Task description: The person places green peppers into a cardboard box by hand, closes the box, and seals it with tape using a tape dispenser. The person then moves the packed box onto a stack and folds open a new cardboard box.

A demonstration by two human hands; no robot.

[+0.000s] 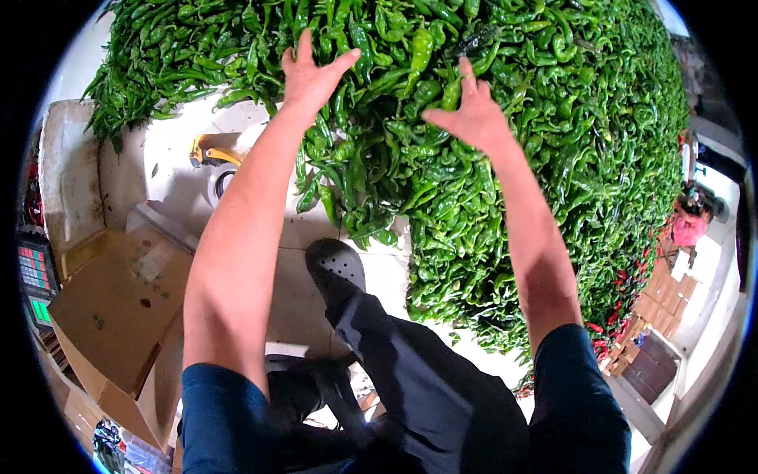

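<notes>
A large heap of long green chili peppers (568,158) fills the upper middle and right of the head view. Over its near left part my left hand (310,80) reaches out, thumb and fingers spread, holding nothing. My right hand (476,114) is farther right above the peppers, with its thumb and fingers apart. One dark, blackish pepper (474,41) lies just beyond my right index fingertip; whether they touch I cannot tell. Between my hands, a paler green pepper (421,51) rests on the heap.
An opened cardboard box (106,316) stands at left, beside a keypad device (35,272). A yellow-handled object (217,152) lies on the white tiles (296,296). Red peppers (620,288) edge the heap's right side. A person in pink (689,229) is far right. My shoe (335,265) is below the heap.
</notes>
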